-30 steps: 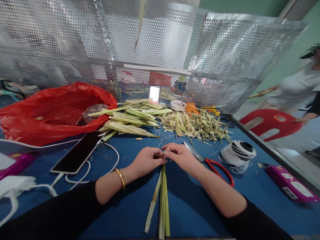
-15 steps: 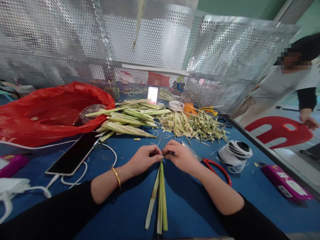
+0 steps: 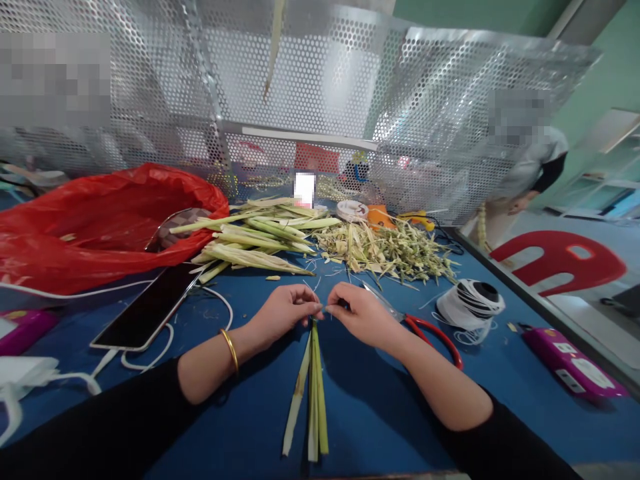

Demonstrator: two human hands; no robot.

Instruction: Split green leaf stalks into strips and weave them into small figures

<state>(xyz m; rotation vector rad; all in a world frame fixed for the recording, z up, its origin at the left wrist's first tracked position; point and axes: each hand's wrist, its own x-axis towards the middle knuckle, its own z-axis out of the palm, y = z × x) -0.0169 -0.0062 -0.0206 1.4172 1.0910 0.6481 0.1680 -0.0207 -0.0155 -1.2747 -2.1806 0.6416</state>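
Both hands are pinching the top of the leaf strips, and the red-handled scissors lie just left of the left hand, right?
Not quite. The head view shows the red-handled scissors beside the right hand, partly hidden by it, not left of the left hand. Both hands do pinch the top of the leaf strips.

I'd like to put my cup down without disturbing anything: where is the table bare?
Bare blue table lies in front of the scissors, right of the leaf strips that both hands pinch, and left of the purple case. The far side is crowded with stalks, trimmings and the red bag.
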